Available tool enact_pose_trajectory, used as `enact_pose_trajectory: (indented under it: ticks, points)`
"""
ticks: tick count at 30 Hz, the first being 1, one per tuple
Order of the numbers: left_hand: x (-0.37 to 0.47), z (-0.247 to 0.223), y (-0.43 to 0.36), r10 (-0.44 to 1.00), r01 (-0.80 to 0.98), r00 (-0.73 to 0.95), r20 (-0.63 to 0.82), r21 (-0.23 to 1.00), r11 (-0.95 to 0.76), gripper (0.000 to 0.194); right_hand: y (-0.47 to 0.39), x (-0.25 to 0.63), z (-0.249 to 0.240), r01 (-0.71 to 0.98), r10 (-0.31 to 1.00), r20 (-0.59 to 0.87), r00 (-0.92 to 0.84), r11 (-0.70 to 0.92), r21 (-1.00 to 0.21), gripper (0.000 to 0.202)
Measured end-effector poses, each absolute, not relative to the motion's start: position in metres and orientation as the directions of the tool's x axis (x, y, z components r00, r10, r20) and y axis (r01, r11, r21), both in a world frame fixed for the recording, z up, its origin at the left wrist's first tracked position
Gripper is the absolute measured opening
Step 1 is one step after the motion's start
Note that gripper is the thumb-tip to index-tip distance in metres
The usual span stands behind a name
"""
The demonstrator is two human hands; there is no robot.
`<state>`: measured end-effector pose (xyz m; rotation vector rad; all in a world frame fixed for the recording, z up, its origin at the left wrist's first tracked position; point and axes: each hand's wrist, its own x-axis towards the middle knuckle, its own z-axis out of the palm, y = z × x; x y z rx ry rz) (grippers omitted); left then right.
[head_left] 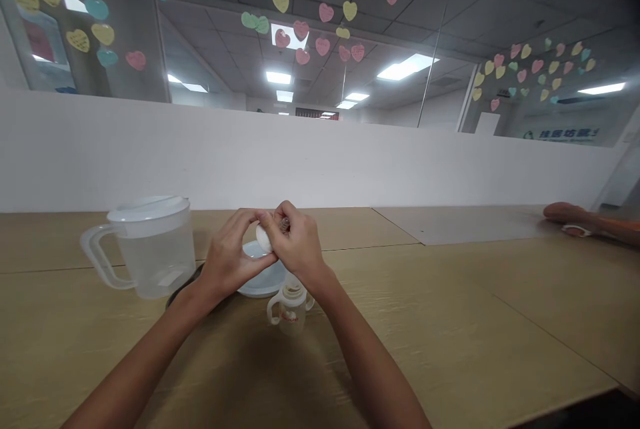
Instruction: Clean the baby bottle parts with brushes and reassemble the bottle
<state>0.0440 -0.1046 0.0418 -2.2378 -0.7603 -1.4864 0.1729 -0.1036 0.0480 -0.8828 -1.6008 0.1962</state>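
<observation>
Both hands meet above the table, in front of a plate. My left hand (231, 252) is curled round a small white round piece, which looks like a bottle collar (263, 238), pinching it by its edge. Against that piece, my right hand (300, 242) closes on a small clear part, which looks like a bottle teat (285, 224); the fingers hide much of it. Just below the hands stands an upright baby bottle (291, 312) with two white side handles, red print and an uncapped threaded neck. Behind it lies the pale blue plate (257, 290), partly covered by my hands.
A lidded translucent pitcher (159, 256) with its handle to the left stands at left. A dark round rim (183, 288) shows beside it, partly behind my left wrist. At far right another person's arm (575, 214) rests on the table (450, 322). A white wall (300, 162) rises behind.
</observation>
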Motion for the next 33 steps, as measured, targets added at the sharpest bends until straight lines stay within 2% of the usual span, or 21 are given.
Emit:
enact_pose_trajectory:
  ticks: [3, 8, 11, 15, 24, 29, 33]
  points:
    - [0.047, 0.040, -0.106, 0.304, 0.560, 0.238, 0.922, 0.126, -0.819, 0.034, -0.103, 0.173, 0.048, 0.362, 0.658, 0.753, 0.024, 0.696, -0.620, 0.040]
    - [0.047, 0.039, -0.104, 0.331, 0.469, 0.138, 0.934, 0.233, -0.852, 0.041, -0.101, 0.170, 0.045, 0.285, 0.701, 0.711, 0.057, 0.671, -0.685, 0.041]
    - [0.046, 0.039, -0.103, 0.357, 0.405, 0.095, 0.929, 0.291, -0.866, 0.046, -0.100, 0.170, 0.043, 0.289, 0.699, 0.714, 0.031, 0.678, -0.676, 0.043]
    - [0.048, 0.035, -0.100, 0.330, 0.379, 0.064, 0.942, 0.283, -0.881, 0.036, -0.100, 0.172, 0.045, 0.290, 0.686, 0.728, -0.015, 0.699, -0.653, 0.043]
    - [0.054, 0.026, -0.100, 0.190, 0.336, -0.085, 0.978, 0.208, -0.919, 0.037, -0.102, 0.166, 0.045, 0.061, 0.629, 0.777, -0.023, 0.777, -0.627, 0.040]
    - [0.058, 0.025, -0.103, 0.192, 0.327, -0.139, 0.971, 0.228, -0.917, 0.039, -0.103, 0.160, 0.044, -0.054, 0.652, 0.757, 0.043, 0.758, -0.650, 0.043]
    - [0.056, 0.026, -0.101, 0.217, 0.288, -0.090, 0.972, 0.234, -0.929, 0.037, -0.101, 0.159, 0.044, -0.129, 0.667, 0.744, 0.049, 0.742, -0.657, 0.043]
